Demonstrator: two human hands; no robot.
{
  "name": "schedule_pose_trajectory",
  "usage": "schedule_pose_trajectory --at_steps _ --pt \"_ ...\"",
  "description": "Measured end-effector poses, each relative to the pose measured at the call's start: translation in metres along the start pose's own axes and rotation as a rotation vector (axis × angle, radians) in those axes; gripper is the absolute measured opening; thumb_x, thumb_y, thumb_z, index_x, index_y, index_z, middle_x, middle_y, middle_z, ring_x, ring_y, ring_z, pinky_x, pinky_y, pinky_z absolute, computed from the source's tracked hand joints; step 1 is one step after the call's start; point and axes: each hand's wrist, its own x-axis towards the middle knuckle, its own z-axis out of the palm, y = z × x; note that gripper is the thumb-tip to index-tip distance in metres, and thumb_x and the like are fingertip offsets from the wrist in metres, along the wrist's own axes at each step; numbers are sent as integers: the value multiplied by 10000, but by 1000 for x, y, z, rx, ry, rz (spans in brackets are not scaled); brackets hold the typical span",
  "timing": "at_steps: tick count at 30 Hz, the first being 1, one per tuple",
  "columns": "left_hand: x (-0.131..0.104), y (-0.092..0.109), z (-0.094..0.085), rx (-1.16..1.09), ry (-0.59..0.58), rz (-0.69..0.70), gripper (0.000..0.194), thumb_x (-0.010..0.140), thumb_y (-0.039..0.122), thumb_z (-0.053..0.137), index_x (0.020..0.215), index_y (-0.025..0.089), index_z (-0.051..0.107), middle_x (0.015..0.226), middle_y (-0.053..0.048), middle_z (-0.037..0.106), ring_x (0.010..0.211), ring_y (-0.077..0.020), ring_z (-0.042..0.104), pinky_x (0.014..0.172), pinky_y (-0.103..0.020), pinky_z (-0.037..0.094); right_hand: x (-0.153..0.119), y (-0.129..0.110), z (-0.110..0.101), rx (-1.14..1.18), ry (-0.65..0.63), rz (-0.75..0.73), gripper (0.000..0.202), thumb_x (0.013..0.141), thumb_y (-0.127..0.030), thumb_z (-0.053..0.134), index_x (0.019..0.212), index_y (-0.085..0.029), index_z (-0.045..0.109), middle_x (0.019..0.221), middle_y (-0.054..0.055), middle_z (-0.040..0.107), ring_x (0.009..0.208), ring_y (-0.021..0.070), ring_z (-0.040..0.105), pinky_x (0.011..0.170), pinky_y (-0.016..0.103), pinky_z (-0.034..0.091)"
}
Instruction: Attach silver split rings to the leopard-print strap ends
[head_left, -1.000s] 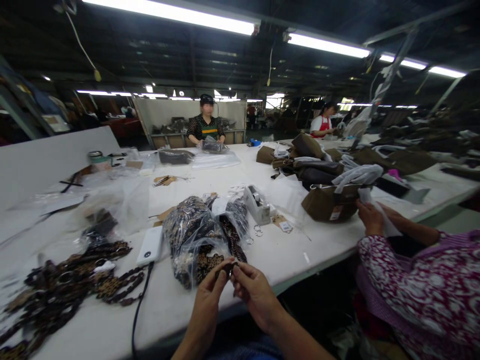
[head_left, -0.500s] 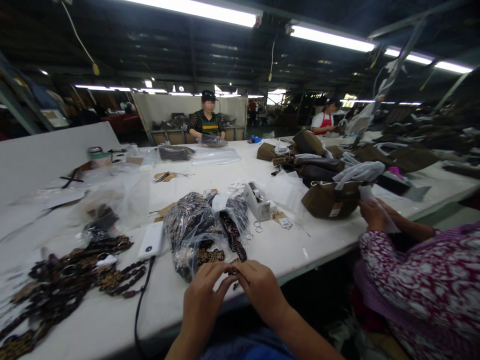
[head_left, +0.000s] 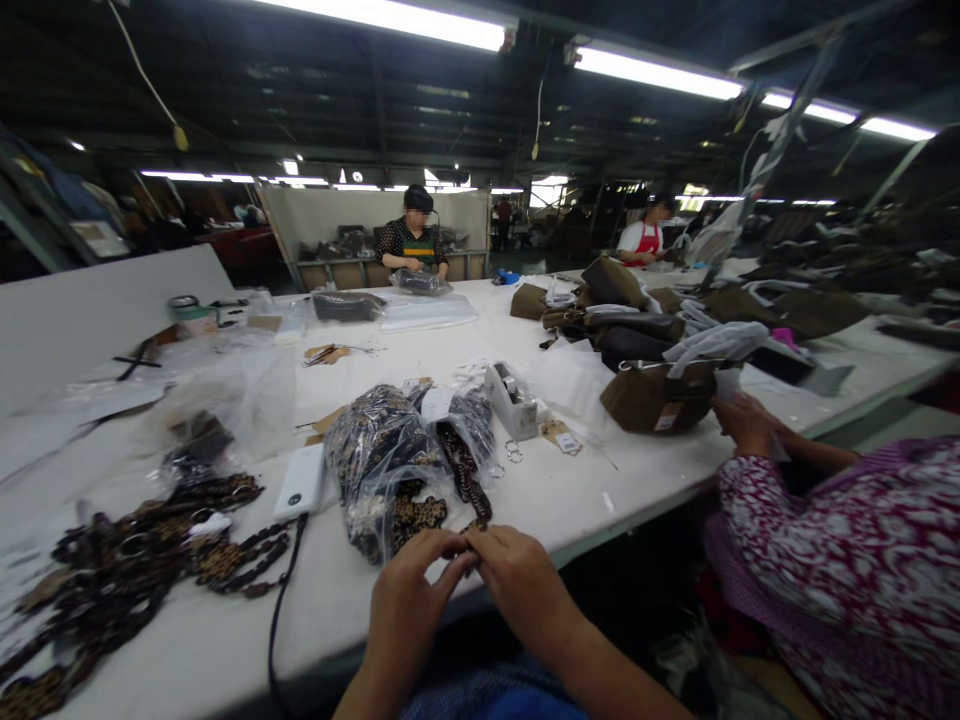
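Note:
At the table's front edge my left hand (head_left: pixel 415 590) and my right hand (head_left: pixel 519 578) meet, fingertips pinched together on the end of a dark brown beaded strap (head_left: pixel 468 480). The strap runs back from my fingers into a clear plastic bag (head_left: pixel 382 450) full of leopard-patterned and dark straps. My fingers hide most of the part between them. Left of the bag lie a white power bank (head_left: pixel 300 482) with a black cable and a heap of patterned straps (head_left: pixel 124 555).
A grey tape dispenser (head_left: pixel 511 402), metal rings (head_left: pixel 514 451) and tags (head_left: pixel 560 436) lie behind my hands. To the right, a co-worker's hands touch an olive bag (head_left: pixel 660 396), with more bags behind. Another person stands across the white table (head_left: pixel 442 352).
My hands stay together at nearly the same spot; the small ring seen between my fingertips is now covered. The person across the table has raised one hand off the wrapped item.

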Motion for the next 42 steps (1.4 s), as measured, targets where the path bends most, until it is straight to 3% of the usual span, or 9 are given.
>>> schedule_pose_trajectory --at_steps 5,10,18,25,29,36,42 --pt "-2 -2 0 17 53 48 91 872 282 655 929 261 723 972 -8 763 904 -196 715 824 -303 559 0 2 3 14 16 3 158 906 -86 611 994 -199 678 883 35 713 812 198 666 736 281 482" --pt "-4 2 0 77 64 58 93 887 285 626 926 240 697 910 -11 763 780 -192 723 678 -286 582 -1 2 3 49 33 -7 152 915 -98 602 994 -201 681 879 37 718 830 194 672 746 270 482" --pt "-9 2 5 207 201 214 205 945 326 539 1055 245 692 939 -26 788 811 -211 755 722 -307 605 0 5 -2 42 24 24 156 895 -93 635 1004 -188 692 886 49 731 820 212 687 741 286 500" --pt "-6 1 3 88 147 211 149 924 271 571 1011 245 689 906 -25 770 790 -193 736 727 -299 601 -1 7 -3 81 14 49 155 912 -107 611 1006 -187 705 893 54 737 843 218 690 776 297 510" --pt "-4 -3 4 12 75 194 161 865 236 650 1019 241 694 951 -30 758 773 -177 724 654 -258 595 -3 7 -5 196 21 79 201 888 -80 624 1018 -196 724 942 48 754 883 202 696 835 278 503" --pt "-2 -11 -1 -35 26 201 110 878 291 651 929 259 743 919 -23 775 854 -189 736 772 -271 593 -4 6 -12 286 -40 126 216 855 -102 643 996 -220 757 941 33 773 886 188 710 824 252 504" --pt "-9 -1 1 -4 108 162 119 883 292 646 957 254 730 936 -34 773 870 -208 733 795 -303 591 -4 6 -12 294 -15 129 220 851 -97 635 988 -222 755 937 34 772 886 195 708 832 263 503"
